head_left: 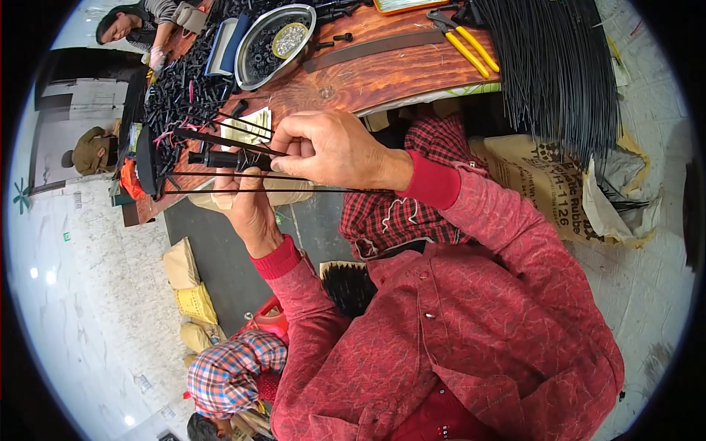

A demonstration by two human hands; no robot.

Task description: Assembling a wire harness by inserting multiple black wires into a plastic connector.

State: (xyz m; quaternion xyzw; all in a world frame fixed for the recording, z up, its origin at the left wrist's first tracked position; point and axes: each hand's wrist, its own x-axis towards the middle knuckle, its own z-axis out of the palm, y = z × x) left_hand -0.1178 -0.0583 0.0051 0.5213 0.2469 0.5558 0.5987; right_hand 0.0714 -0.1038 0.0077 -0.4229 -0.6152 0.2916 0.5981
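Observation:
In front of me, at the table's near edge, is a black tubular part (pixel 215 159) with several long thin black rods (pixel 228 185) running out from it. Fingers of my left hand (pixel 248 213) are closed around the tubular part from below. From the right, my right hand (pixel 332 151) comes over its right end, thumb and forefinger pinched together at the base of a rod. What lies inside that pinch is hidden by the fingers. Small pale coverings show on some fingertips of the left hand.
Heaped black plastic parts (pixel 173 110) cover the table's left side. Behind my hands stand a metal bowl (pixel 246 77) and a blue-and-white box (pixel 226 45). Yellow-handled pliers (pixel 471 48) lie right of a flat dark strip (pixel 375 50). Bundled black rods (pixel 551 73) hang at the right. Other people are nearby.

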